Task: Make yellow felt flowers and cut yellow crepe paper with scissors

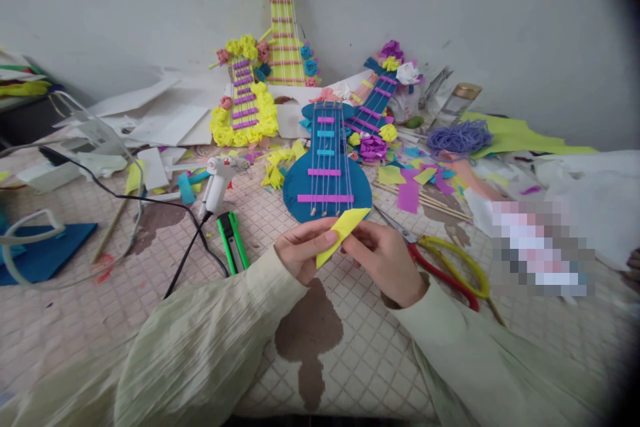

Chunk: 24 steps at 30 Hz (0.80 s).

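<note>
Between my two hands is a folded strip of yellow crepe paper [345, 230], tilted up to the right. My left hand [306, 248] pinches it with the thumb on its face. The fingers of my right hand [387, 257] are closed at its right edge; their tips are partly hidden. Just beyond lies a blue paper guitar [327, 177] with white strings and pink and light-blue bars. To the right of my right hand are scissors [445, 263] with red and yellow handles. A green box cutter [233, 242] lies left of my left hand.
A white glue gun [216, 187] stands on the left with its black cord [193, 223] trailing. Decorated paper guitars [245, 97] lean at the wall. Purple yarn [460, 138], paper scraps [409, 190] and wooden sticks [430, 203] lie right. Another person's arm [467, 177] reaches in there.
</note>
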Each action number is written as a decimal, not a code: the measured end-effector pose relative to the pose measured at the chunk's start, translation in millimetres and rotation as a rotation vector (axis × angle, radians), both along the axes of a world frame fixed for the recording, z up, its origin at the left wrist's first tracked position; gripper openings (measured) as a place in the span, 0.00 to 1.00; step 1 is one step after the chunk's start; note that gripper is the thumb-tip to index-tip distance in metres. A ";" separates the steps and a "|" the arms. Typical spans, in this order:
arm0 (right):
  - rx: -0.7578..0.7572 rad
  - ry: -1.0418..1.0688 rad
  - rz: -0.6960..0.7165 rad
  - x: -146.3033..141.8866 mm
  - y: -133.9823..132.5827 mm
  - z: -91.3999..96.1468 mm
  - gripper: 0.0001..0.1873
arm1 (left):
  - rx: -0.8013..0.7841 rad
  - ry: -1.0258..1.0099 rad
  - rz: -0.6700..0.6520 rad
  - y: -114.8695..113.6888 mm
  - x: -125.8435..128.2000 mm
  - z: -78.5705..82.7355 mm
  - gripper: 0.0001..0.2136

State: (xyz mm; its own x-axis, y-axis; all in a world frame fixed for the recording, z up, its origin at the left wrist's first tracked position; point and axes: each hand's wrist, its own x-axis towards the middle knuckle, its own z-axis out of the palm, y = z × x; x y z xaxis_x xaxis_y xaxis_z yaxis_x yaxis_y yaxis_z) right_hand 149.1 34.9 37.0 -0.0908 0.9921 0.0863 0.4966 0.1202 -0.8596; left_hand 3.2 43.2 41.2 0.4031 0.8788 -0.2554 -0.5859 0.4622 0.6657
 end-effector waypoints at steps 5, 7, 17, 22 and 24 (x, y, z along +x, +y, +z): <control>-0.007 0.034 0.028 0.5 -0.2 2.1 0.11 | -0.043 -0.019 -0.073 3.5 -1.9 -6.8 0.10; -0.004 0.048 0.045 1.0 -0.5 3.1 0.11 | -0.087 -0.042 -0.109 4.8 -1.8 -8.7 0.12; 0.089 0.069 0.081 1.6 -2.4 5.0 0.11 | -0.144 -0.123 -0.197 5.8 -2.0 -3.8 0.12; 0.121 0.067 0.077 0.4 -3.4 6.6 0.09 | -0.087 -0.158 -0.242 4.6 -2.4 -1.3 0.11; 0.128 0.072 0.076 0.3 -3.7 7.6 0.08 | -0.074 -0.171 -0.246 4.3 -2.5 -2.3 0.11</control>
State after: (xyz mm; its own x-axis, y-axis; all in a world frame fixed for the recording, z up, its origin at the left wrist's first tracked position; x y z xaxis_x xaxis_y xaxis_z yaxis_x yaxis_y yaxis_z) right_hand 149.4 31.3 44.6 -0.1539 0.9632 0.2204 0.4192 0.2656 -0.8682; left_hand 0.6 47.5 38.9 0.6442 0.7309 -0.2256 -0.5508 0.6479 0.5262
